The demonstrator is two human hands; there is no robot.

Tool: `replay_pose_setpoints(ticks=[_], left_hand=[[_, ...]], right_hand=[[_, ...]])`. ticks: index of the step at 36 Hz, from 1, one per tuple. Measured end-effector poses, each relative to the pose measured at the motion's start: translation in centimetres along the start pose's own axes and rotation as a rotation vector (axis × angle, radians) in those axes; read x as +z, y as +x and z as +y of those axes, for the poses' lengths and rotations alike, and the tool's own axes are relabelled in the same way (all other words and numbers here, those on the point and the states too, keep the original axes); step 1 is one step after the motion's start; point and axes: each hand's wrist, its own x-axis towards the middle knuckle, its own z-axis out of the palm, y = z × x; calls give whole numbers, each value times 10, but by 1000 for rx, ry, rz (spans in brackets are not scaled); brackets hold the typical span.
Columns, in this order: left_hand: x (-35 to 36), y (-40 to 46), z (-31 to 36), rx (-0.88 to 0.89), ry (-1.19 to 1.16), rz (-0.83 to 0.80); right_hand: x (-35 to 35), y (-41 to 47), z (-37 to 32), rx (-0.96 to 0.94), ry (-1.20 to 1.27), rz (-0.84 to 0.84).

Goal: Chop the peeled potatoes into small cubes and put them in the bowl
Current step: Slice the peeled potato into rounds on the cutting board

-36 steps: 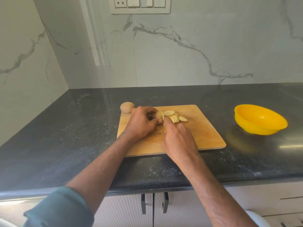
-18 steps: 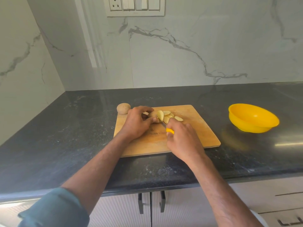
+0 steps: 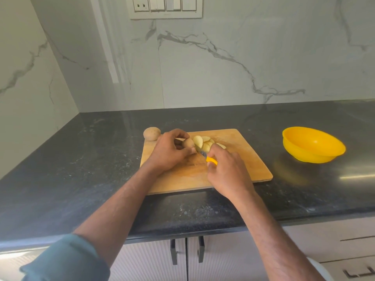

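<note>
On the wooden cutting board [image 3: 243, 159] my left hand [image 3: 170, 153] grips the remaining piece of a potato [image 3: 188, 143] between fingers and thumb. My right hand [image 3: 227, 171] holds a knife with a yellow handle [image 3: 211, 160]; its blade [image 3: 200, 152] sits against the cut face of the potato. Several pale round slices [image 3: 205, 141] lie fanned just right of the blade. A whole potato [image 3: 151, 133] rests at the board's far left corner. The yellow bowl [image 3: 312, 146] stands to the right of the board, with nothing seen inside it.
The board lies on a dark stone counter [image 3: 81, 159] with marble walls behind and at left. A switch plate [image 3: 165, 7] is on the back wall. Cabinet doors with dark handles [image 3: 186, 252] are below the counter's front edge.
My right hand has drawn back toward me, exposing the yellow knife handle and blade. One more slice now leans beside the potato. The camera view shifted slightly.
</note>
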Motion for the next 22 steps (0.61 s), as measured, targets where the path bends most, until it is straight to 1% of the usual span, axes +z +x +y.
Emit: replay_pose_setpoints(ticks=[22], left_hand=[[0, 1, -3, -44, -33, 37]], right_hand=[[15, 10, -13, 14, -32, 107]])
